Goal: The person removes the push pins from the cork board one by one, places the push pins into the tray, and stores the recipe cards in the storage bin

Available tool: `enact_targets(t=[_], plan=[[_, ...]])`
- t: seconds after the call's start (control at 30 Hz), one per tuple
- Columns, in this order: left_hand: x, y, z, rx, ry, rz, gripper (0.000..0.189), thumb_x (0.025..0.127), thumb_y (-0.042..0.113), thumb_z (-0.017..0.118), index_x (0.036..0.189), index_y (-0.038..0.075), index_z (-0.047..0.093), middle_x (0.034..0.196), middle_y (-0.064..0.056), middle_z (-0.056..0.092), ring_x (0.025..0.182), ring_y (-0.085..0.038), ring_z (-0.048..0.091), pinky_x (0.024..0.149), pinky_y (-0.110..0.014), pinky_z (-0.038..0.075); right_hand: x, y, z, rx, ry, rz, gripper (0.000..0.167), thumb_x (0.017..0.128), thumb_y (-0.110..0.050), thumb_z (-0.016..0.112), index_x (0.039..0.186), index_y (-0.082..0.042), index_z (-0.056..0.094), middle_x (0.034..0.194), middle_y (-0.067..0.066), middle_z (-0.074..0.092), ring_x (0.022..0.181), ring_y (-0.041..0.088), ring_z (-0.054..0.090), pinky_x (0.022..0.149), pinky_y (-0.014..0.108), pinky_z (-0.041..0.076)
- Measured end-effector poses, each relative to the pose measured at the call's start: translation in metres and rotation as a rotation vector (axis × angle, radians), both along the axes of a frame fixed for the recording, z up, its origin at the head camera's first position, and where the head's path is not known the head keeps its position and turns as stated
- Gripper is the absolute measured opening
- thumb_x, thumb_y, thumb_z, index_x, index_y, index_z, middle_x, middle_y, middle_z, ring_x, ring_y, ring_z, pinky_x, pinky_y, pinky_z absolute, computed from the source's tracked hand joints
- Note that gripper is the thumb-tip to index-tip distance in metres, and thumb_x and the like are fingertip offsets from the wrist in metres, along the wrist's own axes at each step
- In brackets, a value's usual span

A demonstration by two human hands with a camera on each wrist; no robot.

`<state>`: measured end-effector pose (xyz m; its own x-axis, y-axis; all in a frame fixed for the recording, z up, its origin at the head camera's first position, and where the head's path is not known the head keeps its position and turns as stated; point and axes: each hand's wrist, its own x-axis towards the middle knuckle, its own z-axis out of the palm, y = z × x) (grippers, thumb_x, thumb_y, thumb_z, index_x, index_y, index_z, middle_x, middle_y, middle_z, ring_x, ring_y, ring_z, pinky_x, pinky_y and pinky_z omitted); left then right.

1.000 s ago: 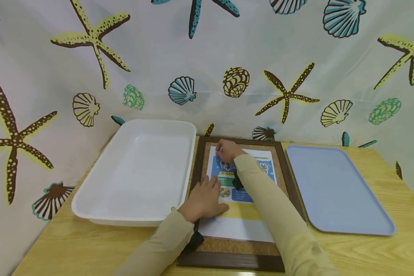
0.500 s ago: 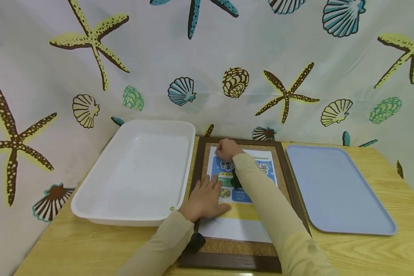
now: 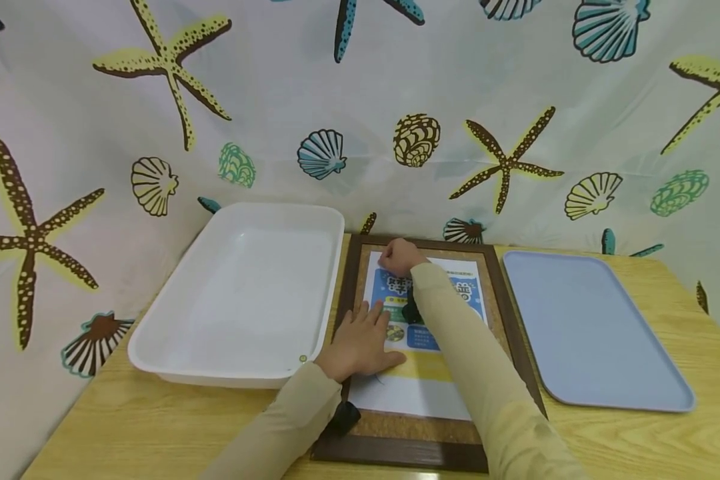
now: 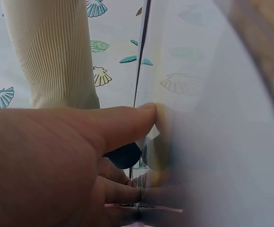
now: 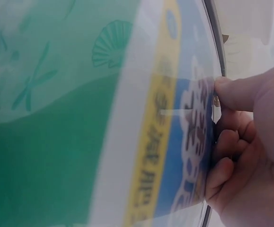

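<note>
A printed poster (image 3: 405, 397) in blue, yellow and white lies on a cork board (image 3: 420, 428) with a dark brown frame (image 3: 399, 453). My left hand (image 3: 360, 343) rests with spread, straight fingers on the poster's left side. At the poster's top left corner, my right hand (image 3: 401, 258) has its fingers curled and its thumb tip against the sheet. A small brass-coloured thumbtack (image 5: 216, 100) shows under that thumb in the right wrist view, mostly hidden by the fingers. The right forearm crosses over the poster and covers part of its print.
To the left stands a deep white tray (image 3: 240, 293), with a small yellowish round spot (image 3: 303, 359) near its front right corner. A flat pale blue tray (image 3: 594, 327) lies on the right. Behind the wooden table (image 3: 114, 427) hangs a shell-patterned curtain (image 3: 372, 87).
The head view has shifted slightly. Both hands keep their places on the poster, and the poster and trays have not moved.
</note>
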<state>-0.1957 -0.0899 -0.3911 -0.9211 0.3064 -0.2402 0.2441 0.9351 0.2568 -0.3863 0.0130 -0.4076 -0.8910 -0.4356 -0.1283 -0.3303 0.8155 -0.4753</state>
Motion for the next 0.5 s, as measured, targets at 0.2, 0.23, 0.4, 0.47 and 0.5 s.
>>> enact_targets(t=[0.2, 0.23, 0.4, 0.47, 0.5], plan=[[-0.0023, 0.0027, -0.0003, -0.006, -0.006, 0.012, 0.083, 0.091, 0.054, 0.057, 0.150, 0.003, 0.030, 0.160, -0.014, 0.018, 0.148, -0.036, 0.014, 0.117, -0.054, 0.018, 0.0028, 0.0001, 0.0048, 0.018, -0.027, -0.017, 0.030, 0.095, -0.018, 0.052, 0.067, -0.011, 0.057, 0.059, -0.002, 0.047, 0.057, 0.012, 0.043, 0.063, 0.027, 0.039], [-0.0022, 0.0026, -0.0006, -0.008, -0.006, 0.013, 0.083, 0.091, 0.054, 0.057, 0.150, 0.003, 0.030, 0.160, -0.014, 0.018, 0.148, -0.036, 0.014, 0.117, -0.055, 0.018, 0.0031, -0.0003, 0.0045, 0.019, -0.025, -0.015, 0.030, 0.096, -0.018, 0.052, 0.068, -0.010, 0.060, 0.061, -0.003, 0.049, 0.058, 0.012, 0.044, 0.063, 0.026, 0.040], [-0.0013, 0.0027, -0.0001, -0.005, -0.008, 0.022, 0.083, 0.090, 0.055, 0.058, 0.150, 0.003, 0.032, 0.159, -0.015, 0.020, 0.147, -0.036, 0.016, 0.116, -0.056, 0.019, 0.0030, -0.0006, 0.0028, 0.033, -0.020, -0.009, 0.024, 0.096, -0.020, 0.054, 0.086, -0.006, 0.072, 0.071, -0.001, 0.058, 0.063, 0.011, 0.049, 0.068, 0.026, 0.043], [-0.0011, 0.0031, 0.0007, -0.008, -0.012, 0.026, 0.083, 0.090, 0.055, 0.058, 0.149, 0.003, 0.032, 0.159, -0.015, 0.020, 0.147, -0.036, 0.016, 0.116, -0.056, 0.019, 0.0027, -0.0003, 0.0024, 0.033, -0.024, -0.005, 0.024, 0.095, -0.020, 0.055, 0.087, -0.005, 0.071, 0.071, -0.001, 0.058, 0.063, 0.011, 0.049, 0.067, 0.025, 0.043], [-0.0011, 0.0033, 0.0011, -0.010, -0.014, 0.028, 0.083, 0.090, 0.055, 0.057, 0.149, 0.003, 0.032, 0.159, -0.015, 0.020, 0.147, -0.036, 0.016, 0.116, -0.056, 0.019, 0.0025, -0.0002, 0.0023, 0.030, -0.028, -0.005, 0.023, 0.095, -0.020, 0.055, 0.085, -0.006, 0.070, 0.070, -0.002, 0.056, 0.063, 0.011, 0.049, 0.066, 0.025, 0.042]])
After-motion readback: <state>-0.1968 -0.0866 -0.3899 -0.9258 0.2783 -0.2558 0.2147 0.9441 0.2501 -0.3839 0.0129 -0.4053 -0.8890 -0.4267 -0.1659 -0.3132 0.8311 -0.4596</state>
